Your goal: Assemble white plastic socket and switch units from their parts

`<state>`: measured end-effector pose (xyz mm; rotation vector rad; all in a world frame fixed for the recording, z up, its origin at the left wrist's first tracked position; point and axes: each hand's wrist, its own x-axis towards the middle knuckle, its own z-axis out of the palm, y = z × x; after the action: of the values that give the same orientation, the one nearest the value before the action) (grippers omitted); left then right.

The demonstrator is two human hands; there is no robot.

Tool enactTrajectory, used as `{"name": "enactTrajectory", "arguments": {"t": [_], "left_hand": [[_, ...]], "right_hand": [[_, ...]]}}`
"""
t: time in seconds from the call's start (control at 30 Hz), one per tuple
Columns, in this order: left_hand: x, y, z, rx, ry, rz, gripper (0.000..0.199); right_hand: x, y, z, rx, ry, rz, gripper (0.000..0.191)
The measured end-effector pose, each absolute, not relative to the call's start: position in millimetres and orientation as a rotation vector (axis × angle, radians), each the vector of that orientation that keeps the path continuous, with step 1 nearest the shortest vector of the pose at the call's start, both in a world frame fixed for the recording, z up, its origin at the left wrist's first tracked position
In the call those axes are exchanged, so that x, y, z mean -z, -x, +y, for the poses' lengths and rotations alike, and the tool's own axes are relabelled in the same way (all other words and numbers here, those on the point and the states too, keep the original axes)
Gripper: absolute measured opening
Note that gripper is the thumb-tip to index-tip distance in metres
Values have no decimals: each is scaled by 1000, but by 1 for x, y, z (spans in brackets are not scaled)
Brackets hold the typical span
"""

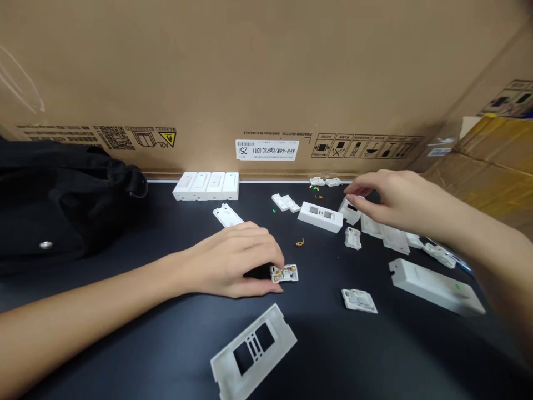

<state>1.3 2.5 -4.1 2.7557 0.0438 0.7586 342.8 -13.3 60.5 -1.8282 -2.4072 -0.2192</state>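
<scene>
My left hand [239,260] rests on the dark table, thumb and fingers pinching the left end of a small white switch base [290,273] with brass contacts inside. My right hand [385,194] is at the back right, its thumb and curled fingertips at a white plastic housing [348,213]; part of the housing is hidden behind the fingers. Just left of it lies a longer white switch casing [320,216] with two openings. A loose brass contact [300,243] lies between the hands. Toward the front is a white frame [272,347] with rectangular cut-outs.
Joined white switches [206,186] stand by a large cardboard box [266,72]. A black bag [62,205] sits left. Small white parts [359,300], white plates [393,239] and a long white switch [435,286] lie right. A second carton [495,161] stands far right.
</scene>
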Motion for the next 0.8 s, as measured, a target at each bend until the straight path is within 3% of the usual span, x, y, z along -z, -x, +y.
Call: {"name": "enactTrajectory", "arguments": {"t": [0.4, 0.8], "left_hand": [[6, -1, 2, -724, -2762, 77, 19], [6, -1, 3, -696, -2773, 75, 17]], "right_hand": [[-51, -328, 71, 12, 1910, -2595, 26], [-43, -315, 92, 82, 1992, -2589, 23]]}}
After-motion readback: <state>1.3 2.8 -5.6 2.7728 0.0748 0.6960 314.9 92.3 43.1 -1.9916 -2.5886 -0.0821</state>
